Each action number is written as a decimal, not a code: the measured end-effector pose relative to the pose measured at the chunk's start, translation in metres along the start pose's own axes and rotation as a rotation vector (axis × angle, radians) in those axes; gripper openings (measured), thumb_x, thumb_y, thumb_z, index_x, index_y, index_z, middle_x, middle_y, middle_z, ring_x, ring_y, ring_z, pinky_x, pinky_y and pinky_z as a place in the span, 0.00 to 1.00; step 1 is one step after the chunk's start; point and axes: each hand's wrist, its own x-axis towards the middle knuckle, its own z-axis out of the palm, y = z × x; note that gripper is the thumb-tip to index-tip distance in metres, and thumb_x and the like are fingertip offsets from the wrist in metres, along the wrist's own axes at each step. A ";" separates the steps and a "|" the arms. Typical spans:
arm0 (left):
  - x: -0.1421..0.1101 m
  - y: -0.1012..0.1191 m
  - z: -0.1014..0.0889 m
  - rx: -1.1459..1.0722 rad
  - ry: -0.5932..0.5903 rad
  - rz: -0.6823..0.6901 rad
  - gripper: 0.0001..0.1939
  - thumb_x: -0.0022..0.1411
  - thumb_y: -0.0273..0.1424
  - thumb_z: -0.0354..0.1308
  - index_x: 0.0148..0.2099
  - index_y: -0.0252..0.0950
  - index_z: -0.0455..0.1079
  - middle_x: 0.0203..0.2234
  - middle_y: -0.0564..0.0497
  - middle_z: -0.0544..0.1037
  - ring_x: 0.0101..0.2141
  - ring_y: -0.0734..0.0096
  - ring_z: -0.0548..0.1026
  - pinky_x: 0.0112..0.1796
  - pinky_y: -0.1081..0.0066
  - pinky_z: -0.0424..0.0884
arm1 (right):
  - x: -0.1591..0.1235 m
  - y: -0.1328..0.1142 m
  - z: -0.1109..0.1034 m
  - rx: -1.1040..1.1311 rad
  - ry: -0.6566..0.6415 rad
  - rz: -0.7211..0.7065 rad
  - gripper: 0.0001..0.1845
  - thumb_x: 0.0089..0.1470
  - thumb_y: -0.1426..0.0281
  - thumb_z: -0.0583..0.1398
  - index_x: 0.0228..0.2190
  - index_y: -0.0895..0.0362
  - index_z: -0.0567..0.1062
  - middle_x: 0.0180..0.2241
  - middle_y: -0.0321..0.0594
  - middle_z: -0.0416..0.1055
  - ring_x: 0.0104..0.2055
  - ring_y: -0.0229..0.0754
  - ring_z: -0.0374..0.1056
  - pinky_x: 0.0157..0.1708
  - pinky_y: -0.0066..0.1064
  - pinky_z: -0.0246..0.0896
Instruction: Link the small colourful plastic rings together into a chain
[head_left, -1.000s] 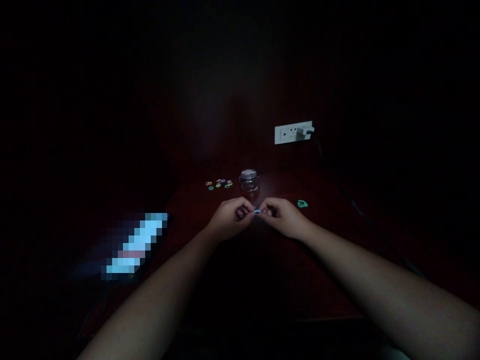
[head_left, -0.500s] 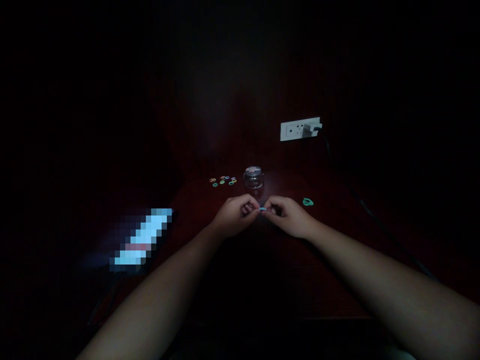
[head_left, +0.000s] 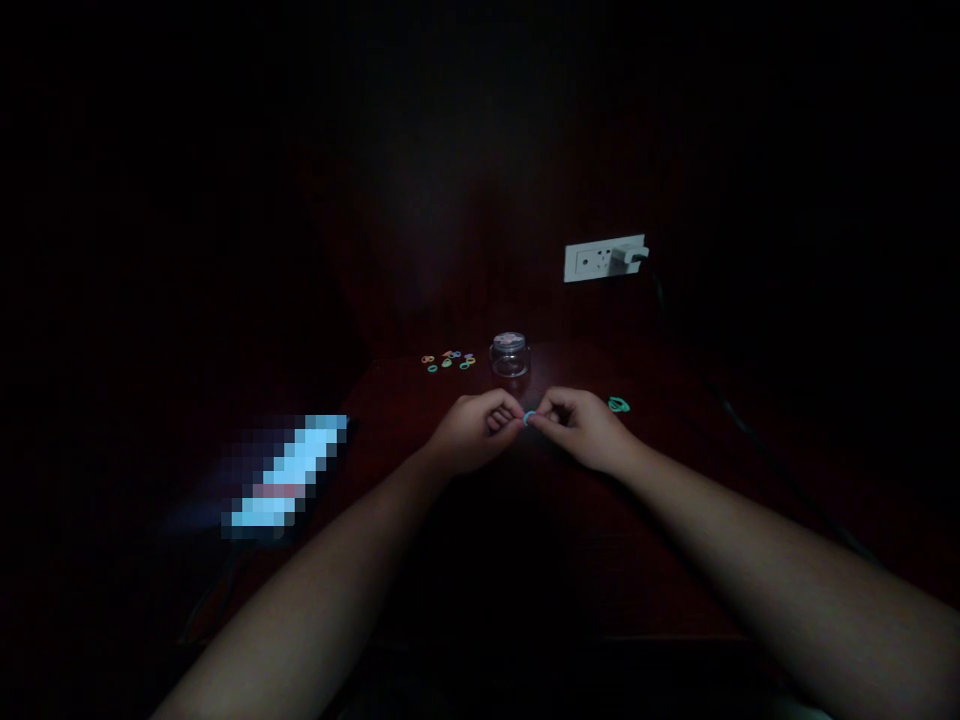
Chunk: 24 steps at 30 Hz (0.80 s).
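One blue ring (head_left: 529, 418) — between both hands' (head_left: 478, 432) (head_left: 577, 428) fingertips, in the grip.

Left hand: fingers curled, thumb and fingertips brought together (head_left: 476, 432)
Right hand: held in a mirrored pinch, fingertips near the left's (head_left: 581, 428)
Forearms: both bared, extended forward, angled inward
Wrists: held nearly straight

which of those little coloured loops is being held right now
The light blue loop, pinched between the left hand and right hand; the other loops lie on the table.
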 end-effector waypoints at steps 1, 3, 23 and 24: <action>0.000 0.000 0.000 -0.006 0.001 0.006 0.06 0.55 0.30 0.54 0.35 0.31 0.67 0.23 0.53 0.72 0.23 0.81 0.67 0.25 0.80 0.65 | 0.000 0.000 0.000 0.000 0.000 0.004 0.10 0.48 0.66 0.57 0.21 0.60 0.68 0.17 0.32 0.61 0.20 0.32 0.54 0.20 0.24 0.47; 0.000 0.001 0.000 -0.013 0.000 0.012 0.07 0.55 0.30 0.54 0.35 0.31 0.67 0.23 0.52 0.72 0.23 0.81 0.67 0.25 0.80 0.65 | 0.000 0.000 0.000 -0.008 0.008 0.011 0.10 0.47 0.66 0.57 0.21 0.60 0.68 0.17 0.33 0.61 0.20 0.32 0.55 0.20 0.24 0.48; -0.001 0.003 -0.001 0.023 -0.068 0.085 0.13 0.56 0.31 0.54 0.45 0.34 0.68 0.31 0.50 0.75 0.29 0.78 0.72 0.32 0.76 0.69 | 0.001 0.004 0.001 -0.010 -0.018 0.013 0.13 0.47 0.64 0.56 0.19 0.59 0.66 0.17 0.33 0.61 0.20 0.32 0.54 0.20 0.24 0.48; -0.001 0.002 -0.001 0.026 -0.066 0.085 0.13 0.56 0.31 0.54 0.45 0.34 0.68 0.31 0.50 0.75 0.30 0.78 0.72 0.32 0.76 0.69 | 0.001 0.004 0.002 -0.010 -0.019 0.018 0.13 0.47 0.64 0.56 0.19 0.59 0.66 0.17 0.33 0.61 0.20 0.32 0.54 0.20 0.24 0.48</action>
